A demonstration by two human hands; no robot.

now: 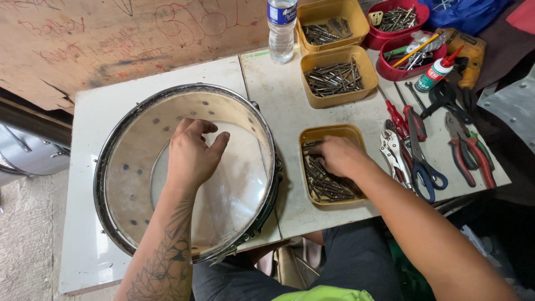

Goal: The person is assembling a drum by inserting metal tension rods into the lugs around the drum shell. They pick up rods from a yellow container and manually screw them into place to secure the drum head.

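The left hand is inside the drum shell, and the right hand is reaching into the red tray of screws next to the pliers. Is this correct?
Not quite. In the head view the right hand reaches into a yellow tray of long metal screws, not a red one. The rest holds: the left hand is inside the drum shell, and the pliers lie next to that tray.

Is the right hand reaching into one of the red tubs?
No, the right hand is in the nearest yellow tub of metal rods, away from the red tubs.
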